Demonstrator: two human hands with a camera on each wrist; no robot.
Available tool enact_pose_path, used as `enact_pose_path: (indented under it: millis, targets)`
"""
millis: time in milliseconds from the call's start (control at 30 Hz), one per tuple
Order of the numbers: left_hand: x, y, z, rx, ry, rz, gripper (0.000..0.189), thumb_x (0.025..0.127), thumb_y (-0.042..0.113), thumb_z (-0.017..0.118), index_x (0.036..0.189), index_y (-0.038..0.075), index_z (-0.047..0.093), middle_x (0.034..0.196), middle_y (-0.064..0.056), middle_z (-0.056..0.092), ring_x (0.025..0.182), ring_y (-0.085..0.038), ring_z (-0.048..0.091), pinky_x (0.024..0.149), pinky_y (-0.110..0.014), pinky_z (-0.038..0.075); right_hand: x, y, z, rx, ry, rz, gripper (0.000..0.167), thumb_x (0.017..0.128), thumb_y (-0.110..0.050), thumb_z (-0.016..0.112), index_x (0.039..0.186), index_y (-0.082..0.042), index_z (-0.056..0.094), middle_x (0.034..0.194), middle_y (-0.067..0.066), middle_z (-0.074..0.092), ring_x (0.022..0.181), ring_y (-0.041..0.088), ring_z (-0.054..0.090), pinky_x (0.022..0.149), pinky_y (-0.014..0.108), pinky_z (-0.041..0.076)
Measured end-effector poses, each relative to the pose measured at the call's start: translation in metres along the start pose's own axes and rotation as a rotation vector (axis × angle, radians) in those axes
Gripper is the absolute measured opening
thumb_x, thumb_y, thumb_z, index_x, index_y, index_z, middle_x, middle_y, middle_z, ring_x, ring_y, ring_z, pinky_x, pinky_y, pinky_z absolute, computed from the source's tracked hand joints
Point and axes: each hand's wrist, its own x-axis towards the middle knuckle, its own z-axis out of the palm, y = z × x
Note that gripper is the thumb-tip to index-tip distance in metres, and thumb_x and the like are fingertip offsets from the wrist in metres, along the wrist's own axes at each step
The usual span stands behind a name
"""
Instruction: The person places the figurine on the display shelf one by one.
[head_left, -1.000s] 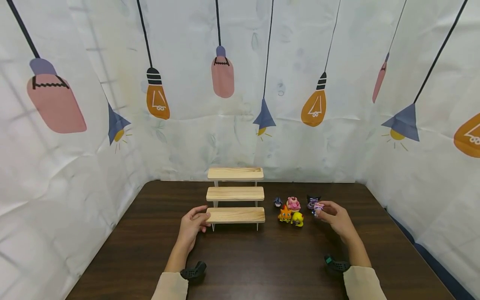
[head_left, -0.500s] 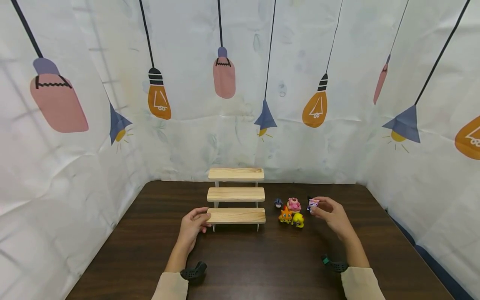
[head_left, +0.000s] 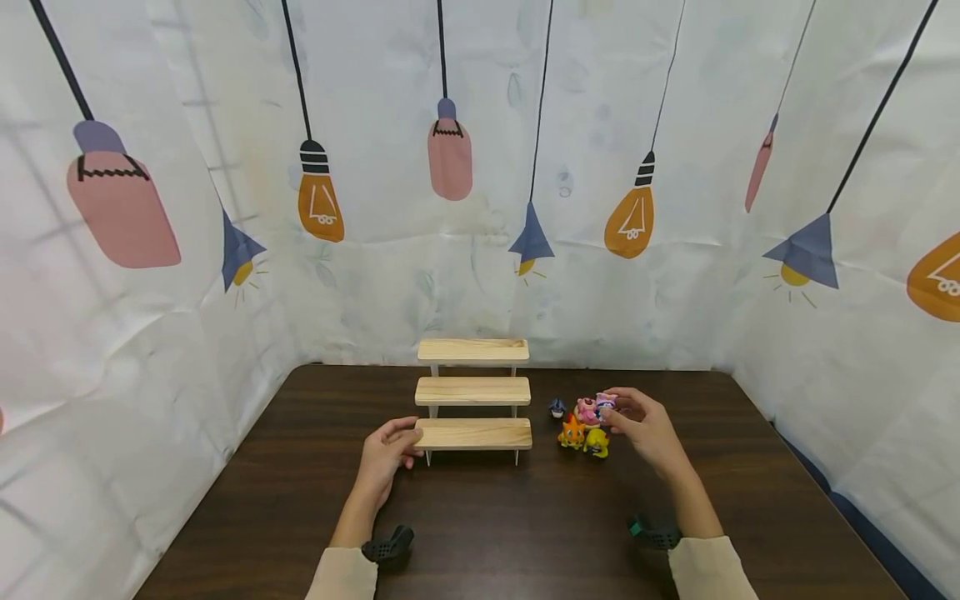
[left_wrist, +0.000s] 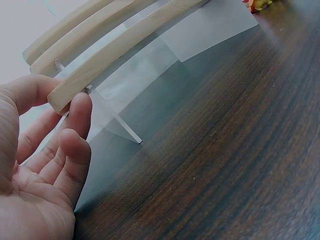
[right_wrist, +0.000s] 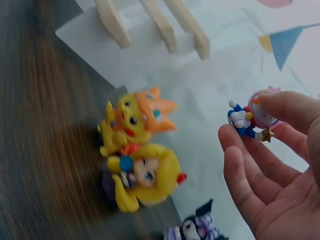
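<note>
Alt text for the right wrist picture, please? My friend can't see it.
A right hand pinches a small pink and blue figure. Left of it are a yellow-haired figure, an orange-and-yellow figure and wooden shelves.

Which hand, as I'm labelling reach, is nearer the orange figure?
Right. The right hand is close, right of the orange figure; the left hand holds the stand, farther to the figure's left.

Evenly bright across the lamp-printed white fabric wall point(head_left: 390, 287) in the head view; darker over the brown wood-grain surface point(head_left: 517, 508), with a faint sheen at lower centre. Washed pale at the left-wrist view's upper left. Cooler-toned and softly blurred in both wrist views.
</note>
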Motion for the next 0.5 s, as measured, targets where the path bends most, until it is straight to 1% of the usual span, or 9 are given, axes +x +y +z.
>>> enact_pose_path:
  millis: [100,167,233,300,433,500]
  targets:
    - [0.001,-0.001,0.000,-0.002,0.000,0.003,0.041,0.095,0.016,0.073,0.132,0.001,0.063,0.088,0.002,0.075,0.068,-0.014,0.069,0.054,-0.022,0.049,0.001,-0.004,0.008,0.007,-0.007,-0.008,0.039,0.099,-0.026,0.070,0.133,-0.009,0.062,0.125,0.022,0.064,0.096,0.026,0.068,0.079,0.035,0.062]
    - [0.001,-0.001,0.000,-0.005,-0.002,0.005,0.041,0.095,0.016,0.073,0.132,0.001,0.063,0.087,0.002,0.075,0.068,-0.014,0.069,0.054,-0.022,0.049,0.001,-0.008,0.014,0.017,-0.013,-0.020,0.037,0.099,-0.025,0.070,0.132,-0.009,0.063,0.124,0.021,0.065,0.095,0.021,0.068,0.078,0.033,0.061]
    - [0.001,-0.001,0.000,-0.007,-0.002,0.007,0.040,0.095,0.016,0.073,0.131,0.001,0.063,0.087,0.002,0.075,0.068,-0.014,0.069,0.054,-0.022,0.049,0.001,-0.012,0.020,0.031,-0.022,-0.031,0.037,0.099,-0.025,0.070,0.132,-0.010,0.064,0.123,0.021,0.066,0.095,0.016,0.068,0.079,0.033,0.061]
    - [0.001,-0.002,0.000,-0.009,-0.002,0.007,0.040,0.095,0.015,0.073,0.131,0.001,0.063,0.086,0.002,0.075,0.068,-0.014,0.069,0.054,-0.022,0.049,0.001,-0.016,0.026,0.048,-0.029,-0.040,0.037,0.098,-0.025,0.071,0.131,-0.010,0.064,0.123,0.020,0.066,0.097,0.015,0.069,0.082,0.034,0.062]
    - [0.001,-0.002,-0.001,-0.004,-0.002,0.007,0.040,0.096,0.016,0.073,0.131,0.001,0.063,0.087,0.002,0.074,0.068,-0.015,0.070,0.054,-0.022,0.049,0.000,-0.023,0.041,0.053,-0.027,-0.050,0.036,0.097,-0.026,0.072,0.129,-0.012,0.066,0.121,0.018,0.067,0.097,0.018,0.069,0.084,0.039,0.062]
    - [0.001,-0.002,-0.001,-0.004,-0.003,0.007,0.041,0.096,0.017,0.073,0.132,0.001,0.063,0.087,0.002,0.074,0.068,-0.015,0.070,0.054,-0.022,0.049,-0.001,-0.025,0.048,0.052,-0.024,-0.053,0.035,0.096,-0.027,0.073,0.128,-0.014,0.067,0.120,0.017,0.066,0.096,0.020,0.069,0.082,0.038,0.062]
